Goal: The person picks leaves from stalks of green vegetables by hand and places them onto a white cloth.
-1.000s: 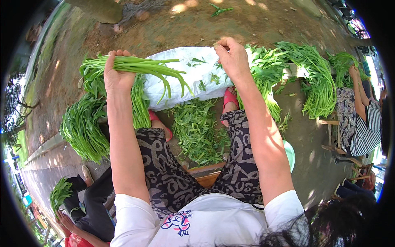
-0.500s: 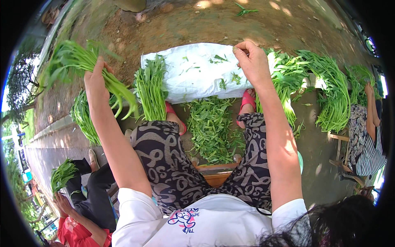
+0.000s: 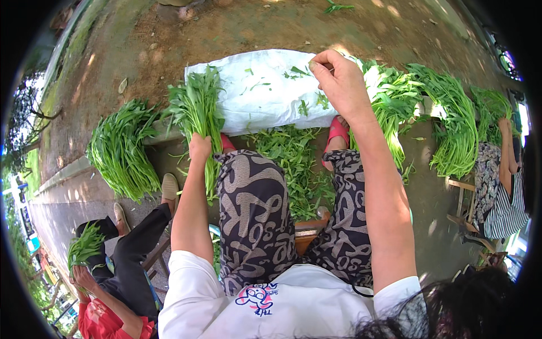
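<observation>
My left hand (image 3: 200, 147) is closed around the stems of a bunch of water spinach (image 3: 195, 107), its leaves pointing away from me. That bunch lies at the left edge of a white plastic sheet (image 3: 248, 104) and covers whatever lies under it. Over the sheet's right end, my right hand (image 3: 345, 85) is raised with thumb and forefinger pinched together; anything between them is too small to make out. Beside it on the right is a heap of water spinach (image 3: 387, 96). Loose leaves (image 3: 296, 164) are strewn on the ground between my feet.
Another water spinach heap (image 3: 121, 150) lies left along a low kerb, and one more (image 3: 451, 124) further right. A person in red (image 3: 110, 311) at lower left holds greens (image 3: 84, 247); a person in stripes (image 3: 505, 212) handles greens at the right. Below me is a wooden stool (image 3: 305, 233).
My left hand has swung down and right, bringing its bunch from the air at the left to the sheet's left edge. The right hand stays pinched, slightly further left.
</observation>
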Tool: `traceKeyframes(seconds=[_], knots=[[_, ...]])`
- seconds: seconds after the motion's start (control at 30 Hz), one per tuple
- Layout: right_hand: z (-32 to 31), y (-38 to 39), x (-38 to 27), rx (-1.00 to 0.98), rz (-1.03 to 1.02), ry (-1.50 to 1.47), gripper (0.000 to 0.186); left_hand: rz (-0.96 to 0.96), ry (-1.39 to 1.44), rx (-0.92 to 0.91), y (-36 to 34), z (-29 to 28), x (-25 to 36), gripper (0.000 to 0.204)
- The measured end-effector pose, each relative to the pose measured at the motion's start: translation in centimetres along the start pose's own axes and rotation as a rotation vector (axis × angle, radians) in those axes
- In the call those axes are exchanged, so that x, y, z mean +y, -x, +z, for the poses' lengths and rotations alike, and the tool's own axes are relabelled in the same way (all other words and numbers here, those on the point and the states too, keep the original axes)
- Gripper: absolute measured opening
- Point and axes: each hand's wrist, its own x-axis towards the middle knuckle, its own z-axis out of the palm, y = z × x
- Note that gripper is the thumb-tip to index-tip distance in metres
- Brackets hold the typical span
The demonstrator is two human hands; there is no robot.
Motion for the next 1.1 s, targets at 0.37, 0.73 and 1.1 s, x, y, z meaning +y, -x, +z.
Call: traceKeyframes(seconds=[0.37,0.73,1.1], knots=[[0.5,0.0,-0.7,-0.074,-0.068,0.013,0.021,0.115,0.052,0.042,-0.7,0.5,-0.3,0.053],[0.4,0.5,0.1,-0.18,-0.065,-0.048,0.015,0.277,0.401,0.01,8.0,-6.0,-0.8,0.056],[-0.2,1.8,0.9,-0.338,0.129,-0.678,0.023,0.491,0.498,0.325,27.1,-14.7,5.2,0.032]])
